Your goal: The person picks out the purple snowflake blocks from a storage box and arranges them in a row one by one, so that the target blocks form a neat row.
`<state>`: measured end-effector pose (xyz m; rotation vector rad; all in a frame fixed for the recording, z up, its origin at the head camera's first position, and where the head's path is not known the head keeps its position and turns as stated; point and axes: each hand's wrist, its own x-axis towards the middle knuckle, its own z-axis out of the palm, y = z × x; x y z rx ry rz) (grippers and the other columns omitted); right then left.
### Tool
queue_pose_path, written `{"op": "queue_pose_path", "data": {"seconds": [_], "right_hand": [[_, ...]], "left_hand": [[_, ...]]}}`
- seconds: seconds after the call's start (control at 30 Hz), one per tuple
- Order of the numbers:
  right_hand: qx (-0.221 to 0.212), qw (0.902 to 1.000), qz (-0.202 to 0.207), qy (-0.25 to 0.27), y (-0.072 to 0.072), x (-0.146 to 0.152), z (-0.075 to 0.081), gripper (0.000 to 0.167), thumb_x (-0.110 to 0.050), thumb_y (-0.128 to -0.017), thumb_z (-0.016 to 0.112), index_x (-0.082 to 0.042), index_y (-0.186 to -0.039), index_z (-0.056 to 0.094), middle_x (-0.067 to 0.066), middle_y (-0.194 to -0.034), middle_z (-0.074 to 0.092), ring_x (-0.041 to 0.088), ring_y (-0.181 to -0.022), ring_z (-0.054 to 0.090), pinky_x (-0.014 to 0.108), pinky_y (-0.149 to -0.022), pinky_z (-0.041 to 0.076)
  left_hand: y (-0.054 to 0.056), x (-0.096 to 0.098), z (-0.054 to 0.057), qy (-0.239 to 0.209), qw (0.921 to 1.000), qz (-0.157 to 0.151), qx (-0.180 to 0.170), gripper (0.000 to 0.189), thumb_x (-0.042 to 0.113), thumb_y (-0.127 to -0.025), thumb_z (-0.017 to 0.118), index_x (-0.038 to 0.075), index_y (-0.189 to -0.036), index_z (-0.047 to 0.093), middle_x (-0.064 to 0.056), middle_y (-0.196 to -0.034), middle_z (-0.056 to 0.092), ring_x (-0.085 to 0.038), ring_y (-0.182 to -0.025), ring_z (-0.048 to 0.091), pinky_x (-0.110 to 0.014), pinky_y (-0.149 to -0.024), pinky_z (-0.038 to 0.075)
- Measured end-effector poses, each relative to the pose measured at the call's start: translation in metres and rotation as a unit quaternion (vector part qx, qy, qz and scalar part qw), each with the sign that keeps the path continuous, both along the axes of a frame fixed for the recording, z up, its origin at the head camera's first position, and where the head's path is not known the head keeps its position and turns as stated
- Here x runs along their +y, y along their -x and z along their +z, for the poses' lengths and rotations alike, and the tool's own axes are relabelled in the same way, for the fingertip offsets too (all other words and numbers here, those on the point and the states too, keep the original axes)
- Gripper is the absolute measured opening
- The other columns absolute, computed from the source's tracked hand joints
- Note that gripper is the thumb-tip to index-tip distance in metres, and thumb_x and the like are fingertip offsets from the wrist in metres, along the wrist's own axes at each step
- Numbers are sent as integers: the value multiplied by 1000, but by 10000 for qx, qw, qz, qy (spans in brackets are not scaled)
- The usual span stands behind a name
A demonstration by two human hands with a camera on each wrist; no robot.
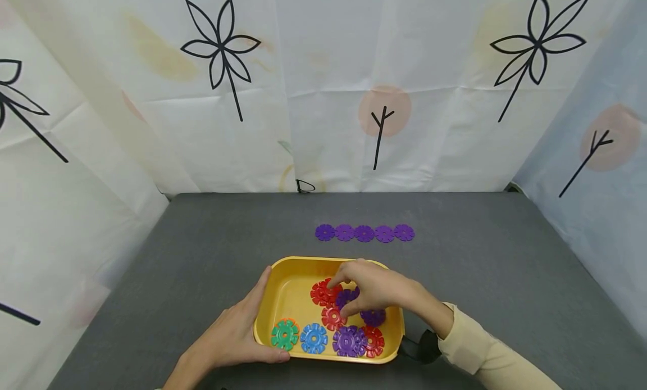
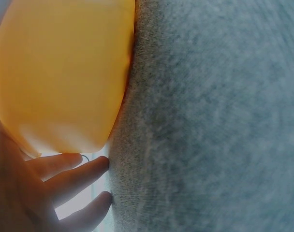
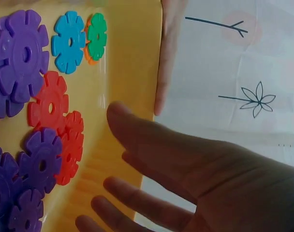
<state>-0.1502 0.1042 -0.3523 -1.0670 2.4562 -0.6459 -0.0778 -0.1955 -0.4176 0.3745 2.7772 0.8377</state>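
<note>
A yellow tray (image 1: 283, 291) holds several toothed plastic discs. My left hand (image 1: 232, 328) rests along its left end in the head view, with the thumb at the front rim and fairly straight fingers along the outer wall. My right hand (image 1: 376, 289) hovers over the tray's right half, thumb and fingers apart around nothing. Below it lie red discs (image 1: 332, 318) and purple discs (image 1: 373, 318). In the right wrist view, the thumb and fingers spread beside a red disc (image 3: 50, 107) and a purple disc (image 3: 40, 159). A blue disc (image 1: 314, 338) and green disc (image 1: 285, 334) lie near the front left.
Behind the tray, several purple discs (image 1: 364, 233) form a straight row on the grey tabletop (image 1: 227, 227). White printed cloth (image 1: 323, 53) encloses the back and sides. A black device (image 1: 427, 346) sits at the right wrist, by the tray's front right corner.
</note>
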Motion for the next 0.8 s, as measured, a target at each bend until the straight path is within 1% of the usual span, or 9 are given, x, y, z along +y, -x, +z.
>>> {"op": "queue_pose_path", "data": {"seconds": [0.07,0.17,0.23,0.3,0.43,0.57,0.67,0.8], "right_hand": [[-75,9997,-218,85,-1,1,0,49,-25,-82,87,-4,-124,73,8,-122,70,29,-115,62,46,-101,50],[-341,9975,-546,276,-2,4,-2,48,-24,-83,86,-2,-123,73,12,-122,70,32,-114,64,48,-98,54],[-480,9957,-684,394,-2,7,-4,48,-24,-82,86,-1,-122,73,13,-120,71,33,-111,66,48,-95,56],[-532,9949,-717,467,-3,8,-8,49,-24,-82,87,0,-122,73,14,-119,71,31,-107,67,45,-92,57],[-339,9954,-789,423,-5,7,-20,49,-23,-79,89,0,-120,74,11,-113,71,24,-100,64,36,-87,55],[-71,9948,-1006,134,-10,2,-30,47,-17,-77,90,0,-118,75,10,-110,71,25,-101,62,40,-93,52],[94,9940,-1088,-52,-14,0,-32,48,-16,-75,91,1,-117,75,9,-106,68,27,-103,61,46,-96,50],[217,9940,-1057,-170,-15,0,-32,52,-16,-72,93,1,-118,75,6,-100,65,23,-97,58,40,-91,49]], "left_hand": [[0,0,0,7,10000,0,21,143,74,-61,85,32,-165,-3,-4,-156,48,-10,-101,61,-31,-83,56],[0,0,0,11,10000,-9,61,143,75,-61,84,31,-166,-2,-4,-155,48,-10,-100,61,-31,-82,56],[0,0,0,25,10000,-17,76,143,75,-61,84,31,-166,-2,-4,-155,49,-9,-100,61,-30,-82,56],[0,-1,0,25,10000,-5,45,143,75,-61,84,33,-165,-3,-4,-154,49,-9,-99,61,-30,-81,55],[0,-1,0,6,10000,16,-10,142,73,-61,85,35,-165,-4,-4,-153,50,-9,-98,60,-29,-80,56],[-1,0,-1,10,10000,12,-5,142,74,-61,84,33,-165,-3,-4,-154,50,-10,-100,61,-30,-81,56],[-1,0,-1,34,10000,18,7,142,74,-61,84,33,-165,-3,-5,-154,49,-11,-101,61,-31,-82,56],[-1,-1,-1,42,10000,29,24,142,74,-61,84,34,-165,-3,-4,-154,49,-11,-100,60,-30,-81,56]]}}
